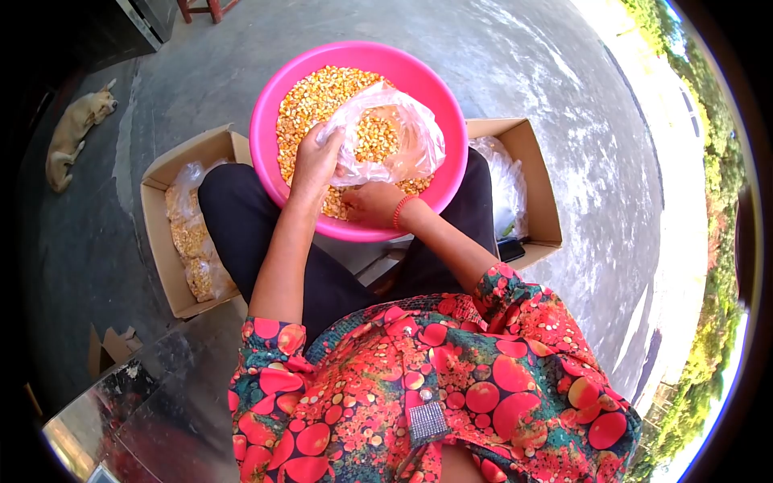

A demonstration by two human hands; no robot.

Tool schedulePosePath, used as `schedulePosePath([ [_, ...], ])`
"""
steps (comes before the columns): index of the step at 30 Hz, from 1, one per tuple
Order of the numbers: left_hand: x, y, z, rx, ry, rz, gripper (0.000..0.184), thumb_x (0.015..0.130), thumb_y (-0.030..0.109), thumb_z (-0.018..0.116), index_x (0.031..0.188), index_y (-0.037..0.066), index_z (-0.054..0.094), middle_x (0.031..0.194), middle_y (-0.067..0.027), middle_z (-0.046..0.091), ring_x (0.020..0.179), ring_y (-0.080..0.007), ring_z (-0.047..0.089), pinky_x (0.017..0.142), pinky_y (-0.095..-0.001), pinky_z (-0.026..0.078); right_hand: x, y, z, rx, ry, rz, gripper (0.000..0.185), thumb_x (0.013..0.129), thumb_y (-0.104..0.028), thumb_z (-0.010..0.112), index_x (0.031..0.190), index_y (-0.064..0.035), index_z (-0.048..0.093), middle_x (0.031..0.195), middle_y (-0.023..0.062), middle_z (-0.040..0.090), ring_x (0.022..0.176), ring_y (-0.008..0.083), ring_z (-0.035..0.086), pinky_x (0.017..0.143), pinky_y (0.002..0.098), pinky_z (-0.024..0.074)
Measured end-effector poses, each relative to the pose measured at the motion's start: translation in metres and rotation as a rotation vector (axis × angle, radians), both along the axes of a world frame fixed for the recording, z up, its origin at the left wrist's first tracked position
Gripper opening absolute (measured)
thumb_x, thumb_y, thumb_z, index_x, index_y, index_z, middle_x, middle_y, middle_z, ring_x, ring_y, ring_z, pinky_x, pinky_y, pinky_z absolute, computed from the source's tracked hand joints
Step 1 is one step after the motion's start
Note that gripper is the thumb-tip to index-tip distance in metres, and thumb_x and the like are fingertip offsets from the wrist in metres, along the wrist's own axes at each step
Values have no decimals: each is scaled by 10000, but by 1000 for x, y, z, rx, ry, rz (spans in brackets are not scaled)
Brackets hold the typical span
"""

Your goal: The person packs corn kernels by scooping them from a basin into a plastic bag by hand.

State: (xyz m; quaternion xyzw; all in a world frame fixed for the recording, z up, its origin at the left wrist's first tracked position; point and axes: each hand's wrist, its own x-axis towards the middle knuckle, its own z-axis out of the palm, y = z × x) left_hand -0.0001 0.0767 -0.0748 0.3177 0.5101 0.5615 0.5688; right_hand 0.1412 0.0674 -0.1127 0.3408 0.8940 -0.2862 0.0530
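Observation:
A pink basin (266,97) rests on my lap, holding loose yellow corn kernels (314,92). My left hand (316,161) is closed on the left edge of a clear plastic bag (427,137), whose mouth gapes toward me. Some kernels lie inside the bag. Below the bag, my right hand (373,204) dips into the corn near the basin's front rim, fingers curled. Its fingertips are partly buried, so I cannot make out what they hold. A red bracelet circles that wrist.
To the left, a cardboard box (158,233) holds bags of corn (190,229). Another cardboard box (541,177) on the right contains clear plastic bags (503,181) and a dark object (510,249). A dog (76,133) lies on the concrete floor at far left. A red stool (208,10) stands behind.

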Motion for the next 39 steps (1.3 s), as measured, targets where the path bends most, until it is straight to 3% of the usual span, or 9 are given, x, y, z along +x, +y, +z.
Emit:
schedulePosePath([
  [4, -1, 1, 0, -8, -5, -13, 278, 832, 181, 583, 1023, -15, 533, 678, -18, 546, 435, -55, 455, 347, -190, 344, 9, 6, -8, 25, -47, 10, 220, 715, -240, 570, 838, -83, 662, 731, 162, 618, 721, 329, 599, 702, 409, 465],
  [10, 1, 1, 2, -10, 10, -6, 279, 838, 193, 573, 1020, -15, 534, 673, -20, 550, 430, -52, 448, 349, -185, 340, 35, 19, 12, -857, 260, -235, 144, 841, -143, 533, 888, -41, 623, 717, 9, 591, 613, 89, 546, 572, 242, 461],
  [14, 2, 1, -1, -19, 15, 15, 229, 843, 212, 571, 970, 23, 582, 659, 6, 548, 440, -47, 444, 357, -194, 326, 50, 31, 49, -996, 440, -256, 168, 868, -211, 561, 922, -60, 612, 740, -44, 563, 601, 15, 510, 506, 149, 427],
  [22, 3, 0, 2, -7, -14, 6, 202, 854, 185, 555, 972, 23, 581, 661, 6, 551, 444, -44, 439, 367, -196, 316, 49, 59, 68, -766, 740, -517, 203, 859, -169, 568, 1018, -47, 599, 892, 14, 607, 830, 78, 562, 679, 236, 489],
  [24, 0, -1, 3, -9, -15, 6, 202, 853, 183, 557, 973, 23, 582, 662, 6, 552, 444, -44, 439, 367, -196, 315, 48, 58, 69, 19, 508, -315, 230, 834, -115, 560, 1053, -51, 590, 988, 49, 604, 944, 108, 545, 764, 272, 471],
  [28, -1, -2, 7, 4, -22, 3, 203, 850, 168, 559, 985, 17, 579, 693, -6, 570, 462, -44, 456, 373, -200, 328, 59, 42, 86, -156, 275, -285, 246, 761, -111, 622, 998, -56, 589, 1041, 74, 578, 896, 177, 553, 762, 290, 455],
  [32, -1, 4, 0, 34, -6, 67, 197, 846, 139, 552, 995, 12, 575, 737, -24, 589, 485, -45, 479, 382, -201, 352, 73, 23, 42, 501, 118, -189, 266, 640, -125, 672, 890, -103, 581, 910, 80, 559, 981, 281, 507, 868, 406, 388],
  [35, -4, 4, 4, 47, -107, 97, 174, 840, 104, 526, 983, 11, 559, 688, -27, 579, 428, -45, 445, 347, -187, 326, 83, 31, 28, 474, 48, -308, 199, 655, -128, 632, 842, -101, 573, 908, 79, 563, 969, 292, 506, 857, 424, 383],
  [39, -7, 6, 3, 26, -123, 150, 182, 829, 105, 541, 984, 11, 561, 667, -18, 564, 420, -44, 439, 354, -188, 333, 77, 49, 80, 612, 430, -407, 102, 709, -41, 550, 811, -48, 544, 800, 114, 568, 815, 317, 537, 735, 378, 425],
])
